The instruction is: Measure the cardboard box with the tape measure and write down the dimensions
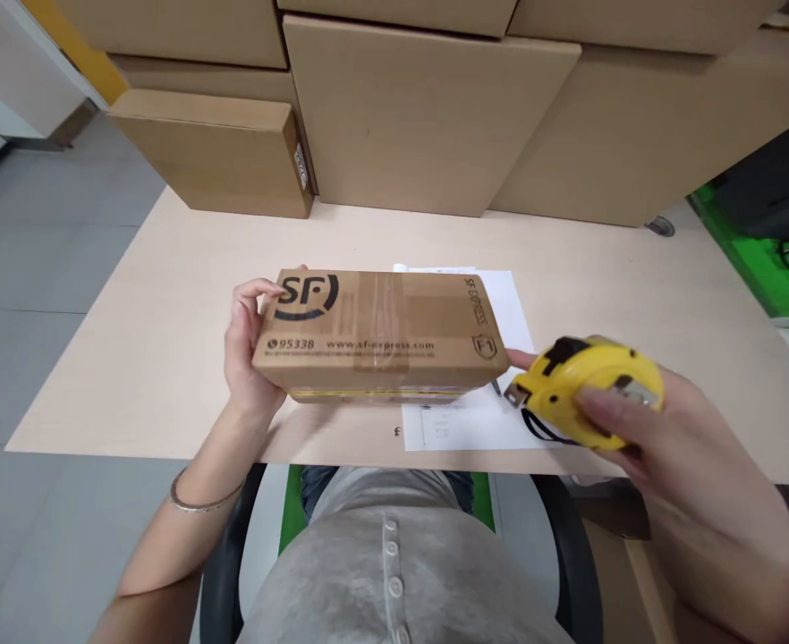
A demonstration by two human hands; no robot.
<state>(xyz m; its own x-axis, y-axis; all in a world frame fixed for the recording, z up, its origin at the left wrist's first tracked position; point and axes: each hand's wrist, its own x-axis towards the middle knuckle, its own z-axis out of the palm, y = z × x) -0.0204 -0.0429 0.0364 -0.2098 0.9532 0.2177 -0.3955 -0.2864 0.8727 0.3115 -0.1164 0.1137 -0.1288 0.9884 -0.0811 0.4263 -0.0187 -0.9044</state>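
Observation:
A brown cardboard box [421, 313] with black SF print and clear tape down its middle is held above the table, its printed face toward me. My left hand [247, 344] grips its left end, with the thumb and fingers around the edge. In my right hand [626, 411] is a yellow tape measure [589, 389] with a black wrist cord, its metal tip pointing left. One finger of that hand reaches toward the box's right corner. Below the box lie white paper sheets [468, 425] with faint writing, and a dark pen tip shows at the box's lower right.
Large cardboard boxes [428, 116] are stacked along the table's back edge, with a smaller box [213, 152] at the back left. The wooden table [119, 349] extends to both sides. A green bin [750, 250] holding dark items stands at the right.

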